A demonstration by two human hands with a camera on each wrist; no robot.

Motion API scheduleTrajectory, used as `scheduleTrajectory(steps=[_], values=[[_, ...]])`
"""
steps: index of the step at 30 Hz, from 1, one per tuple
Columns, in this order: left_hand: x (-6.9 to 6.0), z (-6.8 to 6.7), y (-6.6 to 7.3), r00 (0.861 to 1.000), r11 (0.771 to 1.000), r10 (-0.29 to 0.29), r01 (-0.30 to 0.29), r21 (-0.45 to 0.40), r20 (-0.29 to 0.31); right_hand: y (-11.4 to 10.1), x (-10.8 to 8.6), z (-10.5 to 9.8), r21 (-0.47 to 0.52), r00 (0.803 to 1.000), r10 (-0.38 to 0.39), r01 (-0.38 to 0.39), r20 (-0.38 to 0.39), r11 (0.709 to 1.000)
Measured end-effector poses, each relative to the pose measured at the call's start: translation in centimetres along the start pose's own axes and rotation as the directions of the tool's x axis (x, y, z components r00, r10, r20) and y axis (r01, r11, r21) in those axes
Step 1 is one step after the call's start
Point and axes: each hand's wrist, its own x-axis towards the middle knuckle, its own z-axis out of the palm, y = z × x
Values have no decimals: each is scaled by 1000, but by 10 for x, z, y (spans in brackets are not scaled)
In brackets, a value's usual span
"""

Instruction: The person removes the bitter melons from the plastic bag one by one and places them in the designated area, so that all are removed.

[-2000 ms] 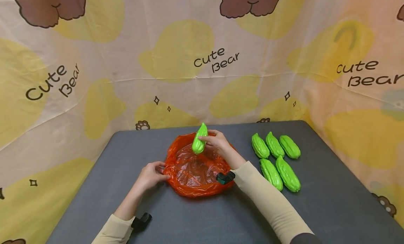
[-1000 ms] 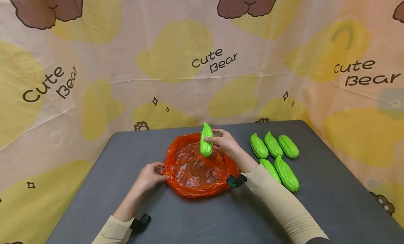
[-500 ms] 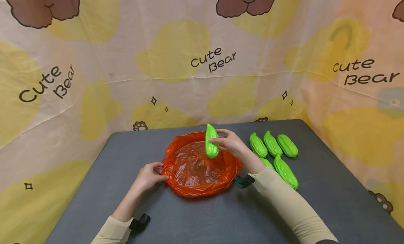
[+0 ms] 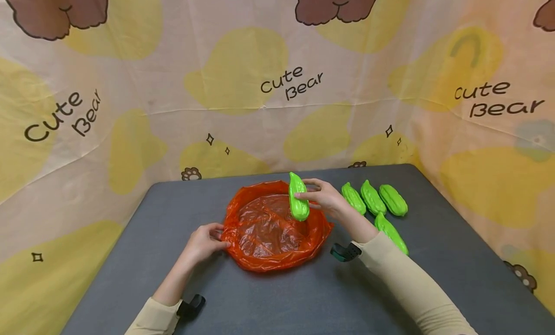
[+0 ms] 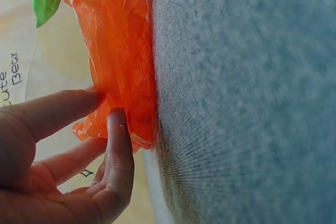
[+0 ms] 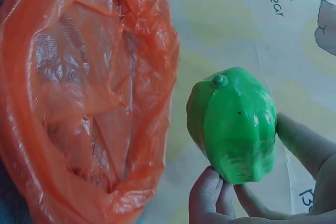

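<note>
My right hand [image 4: 327,197] holds a bright green, ridged bitter melon [image 4: 298,200], apparently a toy, between thumb and fingers. It is upright, pointed end up, above the back right rim of an open red-orange plastic bag [image 4: 277,265]. In the right wrist view, the blunt end of the bitter melon [image 6: 239,129] faces the camera, apart from the bag [image 6: 152,51]. My left hand [image 4: 205,242] pinches the bag's left rim; the left wrist view shows thumb and fingers on the crumpled plastic [image 5: 118,51]. No bitter melon shows inside the bag.
Several more green bitter melons [image 4: 372,198] lie on the right side of the dark grey table [image 4: 269,306], partly behind my right forearm. A printed cloth [image 4: 243,84] hangs around the back and sides. Each wrist wears a black device [image 4: 191,306].
My right hand has carried the bitter melon rightward and slightly down, from above the bag's middle to its right rim. The forearm now covers more of the lying bitter melons. My left hand stays put.
</note>
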Motion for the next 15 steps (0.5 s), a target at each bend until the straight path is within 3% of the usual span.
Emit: scheduleTrajectory(steps=[15], values=[[1,1,-1,1000,1000,1,-1,-3,-1,5,-18,-24,-35,999,-31,31,9,999]])
